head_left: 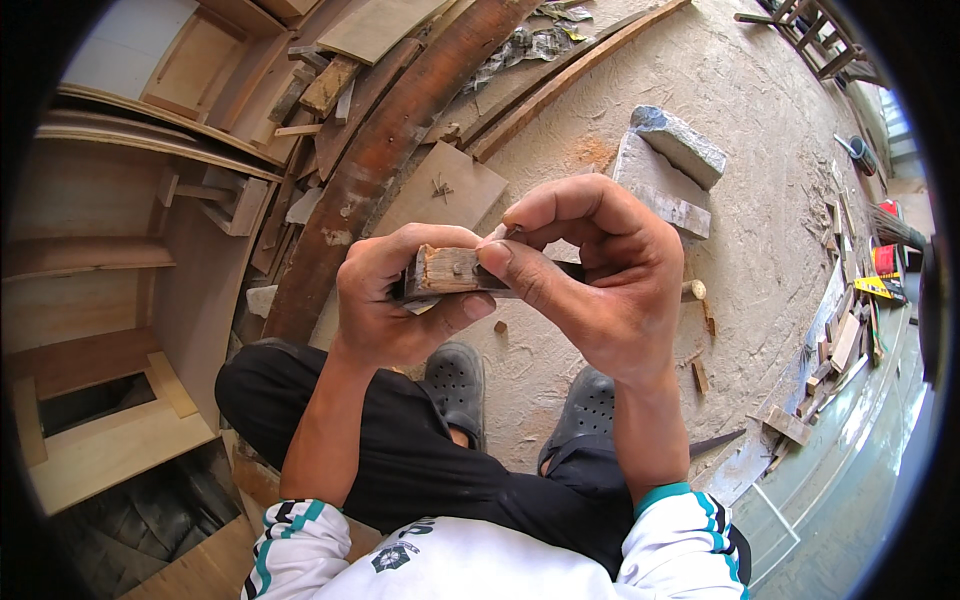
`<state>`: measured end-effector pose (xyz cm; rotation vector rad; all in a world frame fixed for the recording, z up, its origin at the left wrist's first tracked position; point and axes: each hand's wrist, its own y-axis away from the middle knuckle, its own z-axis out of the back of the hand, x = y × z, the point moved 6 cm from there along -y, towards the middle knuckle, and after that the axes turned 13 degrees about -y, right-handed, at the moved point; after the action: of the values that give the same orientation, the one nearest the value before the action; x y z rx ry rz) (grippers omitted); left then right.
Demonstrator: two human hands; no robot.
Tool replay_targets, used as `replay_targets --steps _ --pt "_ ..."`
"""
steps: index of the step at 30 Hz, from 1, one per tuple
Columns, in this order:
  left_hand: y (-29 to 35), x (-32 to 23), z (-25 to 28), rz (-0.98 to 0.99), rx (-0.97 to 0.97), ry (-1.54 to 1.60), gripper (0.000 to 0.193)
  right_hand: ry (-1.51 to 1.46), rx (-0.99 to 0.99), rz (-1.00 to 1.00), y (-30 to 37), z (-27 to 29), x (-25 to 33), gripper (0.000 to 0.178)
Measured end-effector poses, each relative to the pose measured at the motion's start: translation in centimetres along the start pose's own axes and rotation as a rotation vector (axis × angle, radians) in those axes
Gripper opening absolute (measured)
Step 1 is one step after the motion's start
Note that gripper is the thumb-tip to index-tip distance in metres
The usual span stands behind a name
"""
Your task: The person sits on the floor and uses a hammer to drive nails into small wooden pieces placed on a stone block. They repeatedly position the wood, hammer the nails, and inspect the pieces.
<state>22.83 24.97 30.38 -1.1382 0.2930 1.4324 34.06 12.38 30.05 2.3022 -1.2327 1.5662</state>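
A short wooden block (447,269) with a worn, splintered pale end and dark sides is held up in front of me. My left hand (385,290) is closed around it, fingers over the top and thumb below. Above the block, the thumb and forefinger of my right hand (610,270) pinch together at its upper edge. A small greyish bit shows at those fingertips, too small to name. A dark part reaches right from the block behind my right thumb; my fingers hide how the two join.
Concrete pieces (678,148) lie beyond my right hand. A square board (440,190) and a long rusty-brown beam (370,170) are at the left, beside wooden cabinets (90,250). Wood offcuts (845,340) pile up at the right. A round pale handle end (693,290) pokes out behind my right wrist.
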Motion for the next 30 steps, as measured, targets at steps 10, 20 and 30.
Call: replay_targets --steps 10,20,30 --pt "-0.1 0.1 -0.1 -0.011 0.006 0.026 0.038 0.013 -0.029 0.019 0.0 0.1 -0.1 0.015" --pt "0.2 0.6 -0.2 0.021 0.012 0.024 0.039 0.084 -0.011 0.092 -0.1 -0.1 0.1 0.013" --pt "0.5 1.3 -0.2 0.116 0.033 0.000 0.036 0.042 -0.058 0.053 0.1 -0.1 -1.1 0.015"
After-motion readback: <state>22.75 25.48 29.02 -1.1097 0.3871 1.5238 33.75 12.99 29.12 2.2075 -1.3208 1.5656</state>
